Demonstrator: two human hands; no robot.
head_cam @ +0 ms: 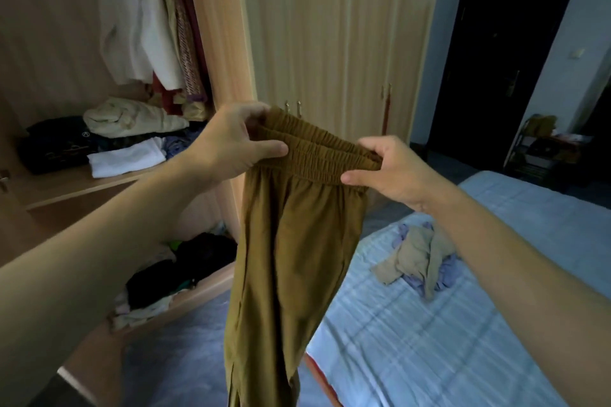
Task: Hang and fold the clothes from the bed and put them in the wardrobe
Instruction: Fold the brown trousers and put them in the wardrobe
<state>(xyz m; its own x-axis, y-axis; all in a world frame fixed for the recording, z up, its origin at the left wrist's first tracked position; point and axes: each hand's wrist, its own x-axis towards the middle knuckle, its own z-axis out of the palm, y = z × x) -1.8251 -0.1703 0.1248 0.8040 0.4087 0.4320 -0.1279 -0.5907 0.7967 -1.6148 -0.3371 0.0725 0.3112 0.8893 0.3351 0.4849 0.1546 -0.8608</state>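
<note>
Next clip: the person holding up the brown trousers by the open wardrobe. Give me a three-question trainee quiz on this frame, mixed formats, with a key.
1. True or false: both the left hand and the right hand grip the elastic waistband of the brown trousers.
2. Multiple choice: what lies on the bed?
A. a stack of folded towels
B. a crumpled pile of beige and lilac clothes
C. a row of hangers
3. Fill in: the folded white garment sits on the wardrobe's upper ____.

Key
1. True; the legs hang down freely.
2. B
3. shelf
</note>
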